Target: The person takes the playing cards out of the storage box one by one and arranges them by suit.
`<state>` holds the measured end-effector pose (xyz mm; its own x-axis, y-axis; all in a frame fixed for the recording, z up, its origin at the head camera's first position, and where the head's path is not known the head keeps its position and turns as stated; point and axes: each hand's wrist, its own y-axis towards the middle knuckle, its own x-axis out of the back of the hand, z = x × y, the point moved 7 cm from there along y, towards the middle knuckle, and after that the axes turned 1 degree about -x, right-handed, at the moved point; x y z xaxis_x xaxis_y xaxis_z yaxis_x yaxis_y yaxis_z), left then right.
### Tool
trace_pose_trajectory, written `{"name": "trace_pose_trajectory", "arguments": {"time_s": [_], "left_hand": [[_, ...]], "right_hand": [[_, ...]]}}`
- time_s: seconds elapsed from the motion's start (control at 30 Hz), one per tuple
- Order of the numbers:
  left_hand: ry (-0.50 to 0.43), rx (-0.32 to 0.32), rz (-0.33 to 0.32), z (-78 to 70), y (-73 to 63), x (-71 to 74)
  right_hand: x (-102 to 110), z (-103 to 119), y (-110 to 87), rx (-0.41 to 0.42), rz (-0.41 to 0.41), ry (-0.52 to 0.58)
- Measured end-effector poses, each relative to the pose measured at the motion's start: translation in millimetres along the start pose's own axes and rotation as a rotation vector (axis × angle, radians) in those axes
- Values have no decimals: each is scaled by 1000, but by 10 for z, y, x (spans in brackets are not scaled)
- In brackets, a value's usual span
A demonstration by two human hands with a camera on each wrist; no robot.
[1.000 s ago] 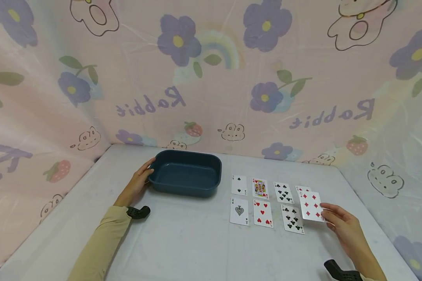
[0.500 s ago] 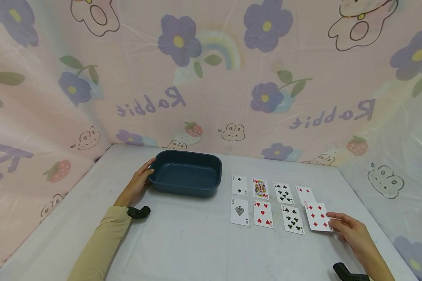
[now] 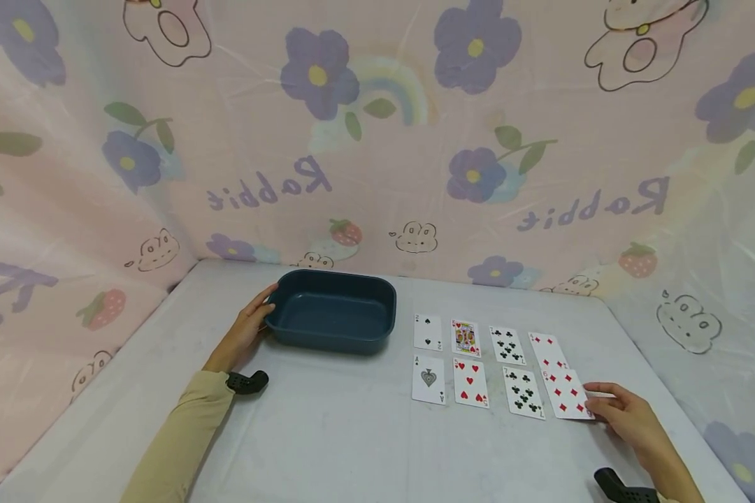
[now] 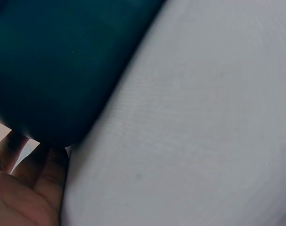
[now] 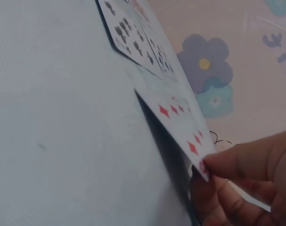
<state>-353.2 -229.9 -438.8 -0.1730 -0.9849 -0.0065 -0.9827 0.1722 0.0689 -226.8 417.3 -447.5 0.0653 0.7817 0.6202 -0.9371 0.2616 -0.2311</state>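
My right hand [image 3: 629, 419] pinches the six of diamonds [image 3: 566, 395] by its right lower corner, thumb on the face and fingers underneath. In the right wrist view that card [image 5: 173, 125] is tilted, its held edge lifted off the table. Its top edge meets or slightly overlaps another diamond card [image 3: 547, 349] behind it. Just left lies a club card [image 3: 523, 391]. My left hand [image 3: 242, 332] holds the left end of a dark blue rectangular dish [image 3: 330, 342], thumb at the rim. In the left wrist view its fingertips [image 4: 53, 165] touch the dish's outer wall.
Face up on the white tablecloth [image 3: 352, 433] lie another club card [image 3: 507, 346], a king of hearts [image 3: 465, 338], a five of hearts [image 3: 471, 382], a two of spades [image 3: 428, 332] and an ace of spades [image 3: 428, 379]. A printed curtain [image 3: 377, 175] rises behind the table.
The right hand has brought the six of diamonds toward the front and lowered it below the other diamond card, uncovering most of that card. The left hand and the dish have stayed put.
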Motion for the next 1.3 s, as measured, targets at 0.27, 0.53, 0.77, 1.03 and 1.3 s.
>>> {"name": "trace_pose_trajectory", "arguments": {"time_s": [0.27,0.53,0.77,1.03,1.3], "left_hand": [[-11,3,1,-15,-29,-17],[-19,-11,14,-50,-36,-34],[-25,-8,10,-27,-41,-6],[-28,7,-4,-10,-18,30],[-24,23,1,10,-21,34]], "right_hand": [[16,53,-24,30,-26,-95],[34,77,-60,29,-24,-142],[44,41,-67,18,-49,-179],[61,24,-65,16,-64,-168],[52,-53,-22,-8,-42,-90]]}}
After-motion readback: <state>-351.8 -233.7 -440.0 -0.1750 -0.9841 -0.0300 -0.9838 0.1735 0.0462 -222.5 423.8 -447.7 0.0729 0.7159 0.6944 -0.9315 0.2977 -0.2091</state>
